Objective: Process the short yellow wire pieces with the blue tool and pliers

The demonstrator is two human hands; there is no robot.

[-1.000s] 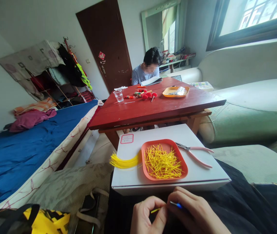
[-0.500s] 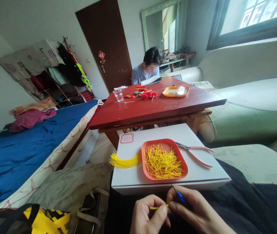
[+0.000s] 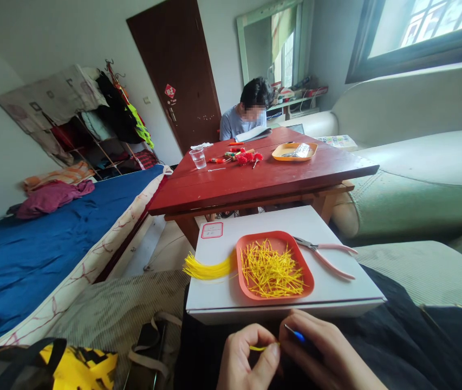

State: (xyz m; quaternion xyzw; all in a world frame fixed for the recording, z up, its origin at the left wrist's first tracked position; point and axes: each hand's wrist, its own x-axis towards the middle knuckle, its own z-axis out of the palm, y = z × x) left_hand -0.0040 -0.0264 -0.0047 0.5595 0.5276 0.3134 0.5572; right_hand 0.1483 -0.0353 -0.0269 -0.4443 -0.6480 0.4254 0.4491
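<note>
Low in the head view, my left hand (image 3: 249, 357) pinches a short yellow strand (image 3: 258, 348) between thumb and fingers. Close beside it, my right hand (image 3: 328, 349) is closed around a slim tool with a blue handle (image 3: 299, 337) and a thin metal tip; its exact kind cannot be made out. Both hands are just in front of a white box (image 3: 214, 298). On that box sits an orange-red tray (image 3: 311, 281) heaped with short yellow strands (image 3: 271, 271). A bundle of longer yellow strands (image 3: 210, 269) lies left of the tray, and pink-handled pliers (image 3: 328, 257) lie to its right.
Beyond the box stands a red table (image 3: 214, 189) with a plastic cup (image 3: 199, 158), red crafted pieces (image 3: 247, 158) and a yellow tray (image 3: 277, 157). A person (image 3: 239, 122) sits behind it, head bent over an open book (image 3: 254, 134). A bed (image 3: 72, 216) is at left, a sofa (image 3: 417, 189) at right.
My right hand has turned slightly, and the tool's metal tip now points more to the left and sits lower. The left hand stays nearly in place with the strand.
</note>
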